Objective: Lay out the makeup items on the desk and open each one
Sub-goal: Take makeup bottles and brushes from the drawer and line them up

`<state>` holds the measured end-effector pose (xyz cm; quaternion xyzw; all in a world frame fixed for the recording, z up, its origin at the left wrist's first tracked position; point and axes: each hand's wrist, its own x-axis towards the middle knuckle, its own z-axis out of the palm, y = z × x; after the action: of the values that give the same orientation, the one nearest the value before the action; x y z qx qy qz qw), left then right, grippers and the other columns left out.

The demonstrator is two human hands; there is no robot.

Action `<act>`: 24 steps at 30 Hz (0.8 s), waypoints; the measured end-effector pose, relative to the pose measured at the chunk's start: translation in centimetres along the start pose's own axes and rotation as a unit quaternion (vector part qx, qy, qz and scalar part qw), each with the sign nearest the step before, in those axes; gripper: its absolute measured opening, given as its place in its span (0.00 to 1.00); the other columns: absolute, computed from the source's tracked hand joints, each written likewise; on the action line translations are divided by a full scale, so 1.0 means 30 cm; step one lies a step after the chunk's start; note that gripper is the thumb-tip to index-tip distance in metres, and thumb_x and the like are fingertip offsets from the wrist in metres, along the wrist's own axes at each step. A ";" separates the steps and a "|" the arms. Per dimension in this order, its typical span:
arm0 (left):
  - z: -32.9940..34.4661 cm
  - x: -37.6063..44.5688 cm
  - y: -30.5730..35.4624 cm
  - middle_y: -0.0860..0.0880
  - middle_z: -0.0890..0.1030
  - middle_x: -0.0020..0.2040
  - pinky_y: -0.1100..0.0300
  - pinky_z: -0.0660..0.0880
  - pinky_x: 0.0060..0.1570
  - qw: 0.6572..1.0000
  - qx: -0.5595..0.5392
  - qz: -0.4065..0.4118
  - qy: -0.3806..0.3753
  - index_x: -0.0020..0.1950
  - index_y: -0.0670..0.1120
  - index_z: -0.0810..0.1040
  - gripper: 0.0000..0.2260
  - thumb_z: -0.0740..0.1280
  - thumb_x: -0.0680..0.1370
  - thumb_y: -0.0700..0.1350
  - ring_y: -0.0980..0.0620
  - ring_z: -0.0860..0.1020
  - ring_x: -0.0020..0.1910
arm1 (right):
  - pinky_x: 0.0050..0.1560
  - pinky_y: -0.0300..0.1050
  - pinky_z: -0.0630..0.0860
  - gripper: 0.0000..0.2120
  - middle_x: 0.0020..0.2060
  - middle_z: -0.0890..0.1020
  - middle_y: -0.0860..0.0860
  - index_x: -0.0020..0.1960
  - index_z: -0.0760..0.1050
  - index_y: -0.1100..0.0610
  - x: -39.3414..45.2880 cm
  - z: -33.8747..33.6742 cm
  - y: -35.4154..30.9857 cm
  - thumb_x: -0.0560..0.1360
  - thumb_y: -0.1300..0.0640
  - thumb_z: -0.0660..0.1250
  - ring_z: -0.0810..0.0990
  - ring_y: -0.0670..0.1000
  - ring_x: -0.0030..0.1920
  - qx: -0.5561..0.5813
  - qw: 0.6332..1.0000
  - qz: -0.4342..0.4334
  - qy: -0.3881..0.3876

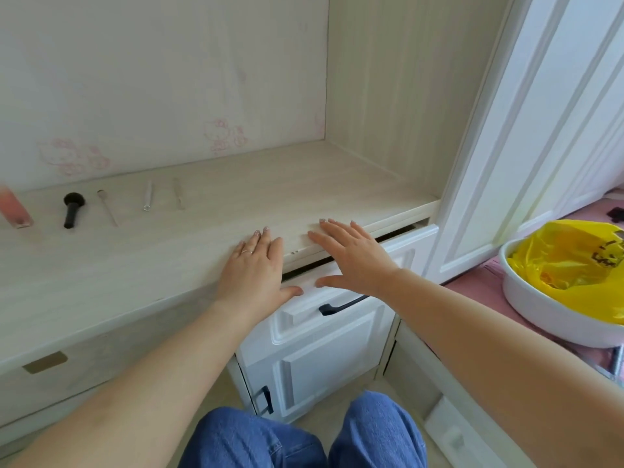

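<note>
While our left hand [255,265] and right hand [347,255] are resting with fingers straight and apart at the tabletop [202,231] front edge, the makeup items [72,211] are lying toward its far left corner, long axes front-to-back, nearer our left hand.

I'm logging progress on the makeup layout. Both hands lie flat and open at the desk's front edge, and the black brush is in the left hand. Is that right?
Not quite. In the head view the black brush lies on the desk, far to the left, in neither hand. The left hand and right hand do lie flat and open at the front edge.
</note>
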<state>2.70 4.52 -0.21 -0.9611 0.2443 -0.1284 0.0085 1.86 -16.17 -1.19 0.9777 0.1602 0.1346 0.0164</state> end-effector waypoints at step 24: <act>0.042 0.005 -0.008 0.43 0.54 0.78 0.54 0.51 0.74 0.999 0.024 -0.002 0.036 0.76 0.44 0.52 0.33 0.65 0.77 0.50 0.47 0.54 0.77 | 0.73 0.56 0.51 0.34 0.69 0.69 0.56 0.71 0.66 0.54 0.009 0.096 -0.072 0.69 0.46 0.72 0.64 0.57 0.72 0.023 0.986 0.073 0.150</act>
<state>3.25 4.59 -1.36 -0.9559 0.2394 -0.1686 0.0225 2.20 -14.02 -4.06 0.9557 0.0921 0.2767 -0.0402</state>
